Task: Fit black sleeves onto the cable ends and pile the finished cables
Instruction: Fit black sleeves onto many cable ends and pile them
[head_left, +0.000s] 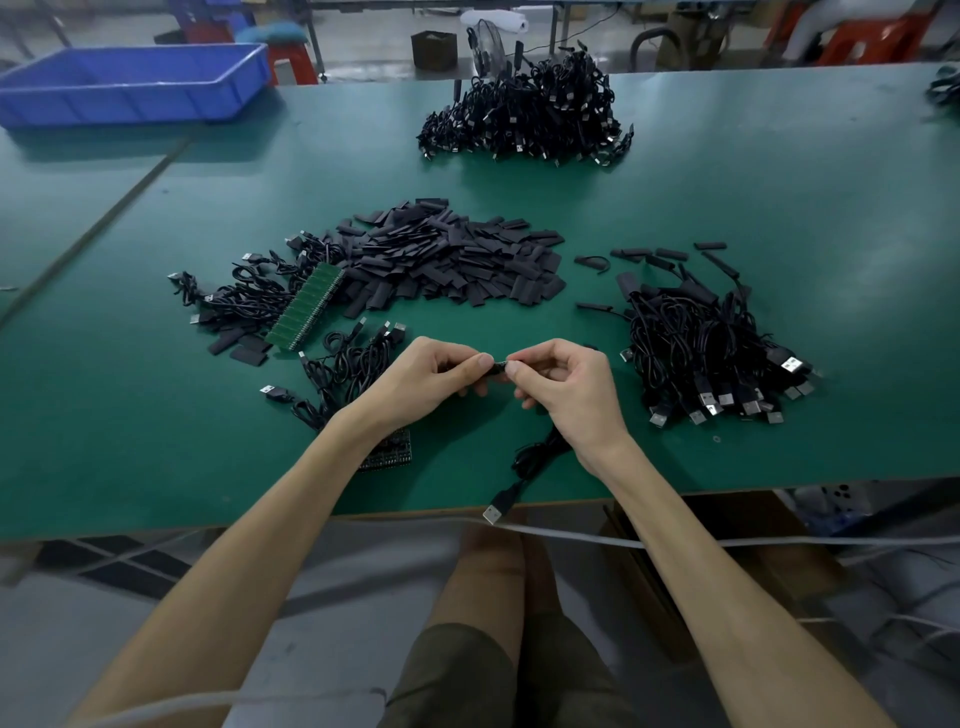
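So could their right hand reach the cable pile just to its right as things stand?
Probably yes: the right hand sits close beside that cable pile, with open green table between them. It would first have to let go of the cable end it pinches.

Dim, cool, even light from overhead. A pale sheen lies on the green table (810, 228) toward 2 o'clock. A soft shadow spreads in front of the blue tray (104, 111) at 10 o'clock. Wide-angle distortion bends the table's edges; the background at 12 o'clock is blurred, the centre sharp
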